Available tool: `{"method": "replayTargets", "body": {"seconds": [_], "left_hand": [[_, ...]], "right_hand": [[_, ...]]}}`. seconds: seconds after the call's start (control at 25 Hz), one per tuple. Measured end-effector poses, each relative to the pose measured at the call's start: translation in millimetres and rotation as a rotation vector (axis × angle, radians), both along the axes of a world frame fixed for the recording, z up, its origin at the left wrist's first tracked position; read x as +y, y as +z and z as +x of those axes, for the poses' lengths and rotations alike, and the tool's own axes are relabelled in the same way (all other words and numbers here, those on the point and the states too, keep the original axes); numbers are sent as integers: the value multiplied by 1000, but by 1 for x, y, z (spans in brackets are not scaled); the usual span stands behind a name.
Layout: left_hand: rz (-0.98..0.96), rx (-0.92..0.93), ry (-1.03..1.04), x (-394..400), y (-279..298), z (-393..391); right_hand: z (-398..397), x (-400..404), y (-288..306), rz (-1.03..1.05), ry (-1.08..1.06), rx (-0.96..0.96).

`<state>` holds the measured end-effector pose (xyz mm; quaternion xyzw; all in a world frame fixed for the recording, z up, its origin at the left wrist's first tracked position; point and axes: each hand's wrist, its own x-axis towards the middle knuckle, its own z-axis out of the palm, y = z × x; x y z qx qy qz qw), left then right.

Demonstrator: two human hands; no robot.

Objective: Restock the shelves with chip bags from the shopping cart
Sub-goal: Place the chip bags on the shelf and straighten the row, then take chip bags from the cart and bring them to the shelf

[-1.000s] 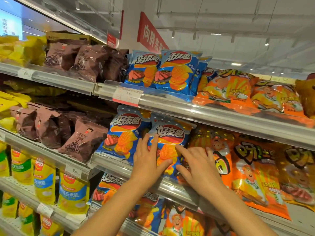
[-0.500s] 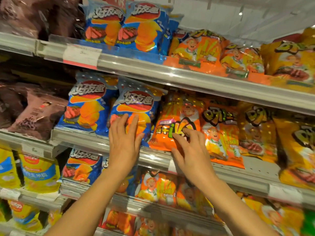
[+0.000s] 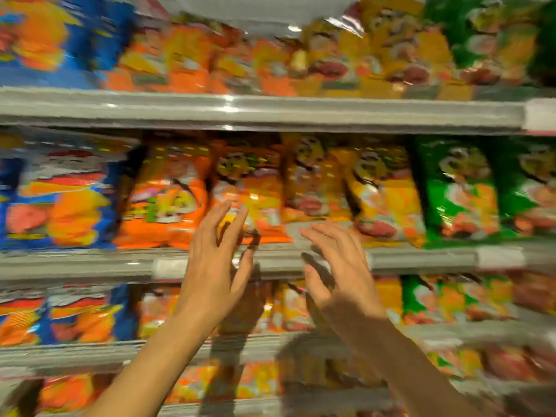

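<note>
The picture is smeared by motion. My left hand point(image 3: 215, 266) is raised with its fingers spread in front of an orange chip bag point(image 3: 252, 194) on the middle shelf point(image 3: 90, 263), and whether the fingertips touch it is unclear. My right hand point(image 3: 340, 266) hovers open beside it, in front of the shelf rail below a yellow-orange chip bag point(image 3: 313, 182). Neither hand holds anything. A second orange bag point(image 3: 168, 203) stands left of my left hand. The shopping cart is out of view.
Blue chip bags point(image 3: 60, 200) fill the left of the middle shelf and green bags point(image 3: 460, 191) the right. The upper shelf point(image 3: 270, 111) carries blue, orange, yellow and green bags. Two lower shelves hold more bags. Price tags sit on the rails.
The view has swung right along the shelves. Both hands have left the blue and orange bags they pressed and now hover open before bags further right.
</note>
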<state>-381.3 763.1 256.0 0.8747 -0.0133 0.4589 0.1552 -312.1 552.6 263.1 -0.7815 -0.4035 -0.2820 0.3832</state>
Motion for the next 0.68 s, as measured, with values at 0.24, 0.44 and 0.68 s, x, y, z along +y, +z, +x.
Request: {"method": "replayTargets", "body": {"seconds": [0.24,0.44,0.68], "left_hand": [[49,669,-360,-241,-138,107],[60,747,-705,-457,-193,176],[115,1137,-842,-595,-272,257]], "right_hand": [[37,-257,-113,149,-357,319],[50,-442,-223,204,-724,722],[56,-559,-344,359,-845,1385]]}}
